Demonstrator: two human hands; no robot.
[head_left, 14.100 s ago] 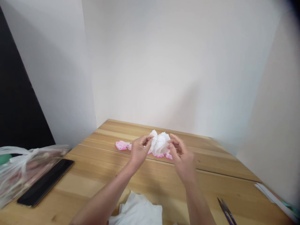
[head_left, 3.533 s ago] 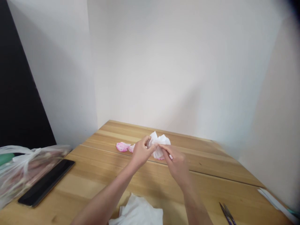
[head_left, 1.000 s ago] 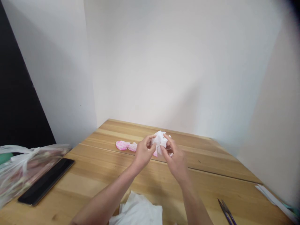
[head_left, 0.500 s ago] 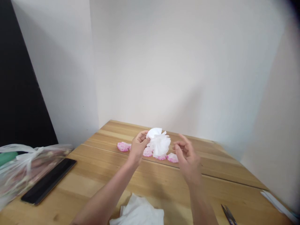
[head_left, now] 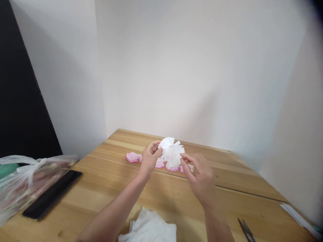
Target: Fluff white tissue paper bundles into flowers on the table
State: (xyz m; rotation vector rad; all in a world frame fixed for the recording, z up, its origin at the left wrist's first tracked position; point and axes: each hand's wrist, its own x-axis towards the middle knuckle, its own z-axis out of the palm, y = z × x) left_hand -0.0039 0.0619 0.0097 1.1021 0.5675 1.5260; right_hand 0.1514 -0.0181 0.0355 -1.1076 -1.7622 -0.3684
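Note:
My left hand [head_left: 150, 158] is closed on a piece of white tissue paper [head_left: 173, 156], gripping its left side between thumb and fingers. The tissue fans out to the right in thin, slit-edged layers, held above the table. At its right edge is my right hand [head_left: 200, 169], thumb and index finger pinched at the rim of one layer. Behind and below the tissue lie several pink-and-white crumpled paper pieces [head_left: 133, 157] in a row, some partly covered by the tissue and my hands.
White tissue sheets [head_left: 150, 227] lie at the front of the wooden table [head_left: 101, 195]. Scissors [head_left: 246, 230] rest at the front right, a white strip [head_left: 299, 218] at the right edge. On the left are a black phone [head_left: 52, 195] and a plastic bag [head_left: 32, 178]. Walls stand behind.
My right hand has moved left to the tissue's edge, and its fingers have closed there. The upper layer looks flatter and more spread. My left hand keeps its grip.

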